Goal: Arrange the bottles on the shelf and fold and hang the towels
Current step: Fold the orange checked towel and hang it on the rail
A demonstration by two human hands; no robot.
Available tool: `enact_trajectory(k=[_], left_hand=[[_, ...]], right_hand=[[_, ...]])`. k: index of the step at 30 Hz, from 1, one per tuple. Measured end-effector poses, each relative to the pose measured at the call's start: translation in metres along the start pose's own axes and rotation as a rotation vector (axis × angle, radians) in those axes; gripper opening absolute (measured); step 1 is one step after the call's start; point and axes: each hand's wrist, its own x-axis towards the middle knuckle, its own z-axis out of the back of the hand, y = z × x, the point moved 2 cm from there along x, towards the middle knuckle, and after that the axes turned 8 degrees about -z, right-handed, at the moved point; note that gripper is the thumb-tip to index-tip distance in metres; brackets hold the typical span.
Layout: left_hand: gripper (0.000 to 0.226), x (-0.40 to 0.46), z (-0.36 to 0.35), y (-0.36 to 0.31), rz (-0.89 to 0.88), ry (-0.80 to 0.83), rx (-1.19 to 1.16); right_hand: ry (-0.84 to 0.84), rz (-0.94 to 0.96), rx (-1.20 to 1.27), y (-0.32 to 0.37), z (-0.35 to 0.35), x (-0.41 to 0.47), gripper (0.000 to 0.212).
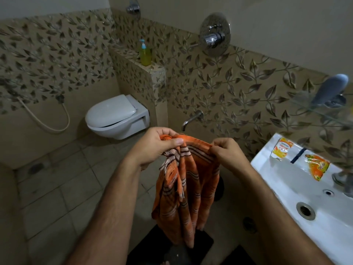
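I see both hands raised in front of me over the tiled floor, holding an orange striped towel by its top edge. My left hand has its grip closed on the bunched left corner, thumb pressed across the top and fingers curled behind the cloth. My right hand pinches the other end of that edge, its grip closed on the fabric with the fingers tucked under. Between the two hands the edge runs short and nearly taut, and the rest of the towel hangs straight down in loose folds, with a fringed end dangling just below the left hand; its lower end hangs above a dark mat on the floor. To my right stands a white washbasin, with two orange-and-yellow sachets lying on its back ledge, a dark strip between them. Above the basin a glass shelf carries a grey-blue object that is too blurred for me to name. On the tiled ledge above the white wall-hung toilet stands a yellow-green pump bottle, upright and well apart from the towel. A chrome shower mixer sits on the leaf-patterned wall, with a spout lower down, just beyond my hands.
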Motion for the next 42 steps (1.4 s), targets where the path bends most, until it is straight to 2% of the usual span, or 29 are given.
enact_trajectory(k=[2,5,7,9,13,15,18,23,26,28,30,32,35,39,41,42], left_hand=[[0.003,0.004,0.012,0.006,0.025,-0.110,0.047],[0.006,0.007,0.021,0.017,0.076,-0.192,0.168],[0.008,0.008,0.019,0.024,0.114,-0.205,0.198],[0.008,0.007,0.012,0.028,0.115,-0.200,0.219],[0.036,0.004,0.003,0.031,0.013,-0.140,0.242],[0.040,0.005,-0.003,0.024,-0.036,-0.063,0.154],[0.032,0.008,-0.016,0.016,-0.062,0.028,0.001],[0.003,0.010,-0.025,0.018,-0.020,-0.076,0.058],[0.008,0.009,-0.025,0.016,-0.038,-0.137,0.144],[0.009,0.007,-0.027,0.011,-0.048,-0.108,0.145],[0.008,0.006,-0.027,0.006,-0.053,-0.060,0.131],[0.005,0.005,-0.024,0.001,-0.050,-0.062,0.127],[0.004,0.006,-0.014,0.001,-0.024,-0.125,0.176],[0.007,0.009,-0.003,0.012,0.034,-0.214,0.190],[0.005,0.009,0.000,0.014,0.043,-0.243,0.194],[0.004,0.008,0.000,0.014,0.038,-0.250,0.199]], right_hand=[[0.129,-0.002,0.203,0.005,0.000,-0.006,0.024],[0.220,0.051,0.395,0.015,0.004,-0.012,0.026],[0.249,0.118,0.395,0.023,0.006,-0.016,0.028],[0.257,0.174,0.393,0.030,0.006,-0.019,0.020],[0.184,0.213,0.311,0.036,-0.001,-0.018,0.015],[0.180,0.228,0.273,0.038,-0.006,-0.018,0.013],[0.184,0.255,0.250,0.040,-0.011,-0.018,0.013],[0.169,0.231,0.268,0.041,-0.010,-0.025,0.011],[-0.060,0.231,0.028,0.033,-0.007,-0.020,0.008],[-0.195,0.197,-0.164,0.025,-0.003,-0.015,0.011],[-0.252,0.130,-0.256,0.016,0.001,-0.013,0.009],[-0.272,0.058,-0.232,0.006,0.006,-0.009,0.007],[-0.185,0.019,-0.104,0.001,0.011,-0.009,0.013],[0.196,0.017,0.203,0.005,0.013,-0.017,0.015],[0.305,0.006,0.202,0.006,0.014,-0.021,0.019],[0.283,0.009,0.117,0.007,0.015,-0.021,0.019]])
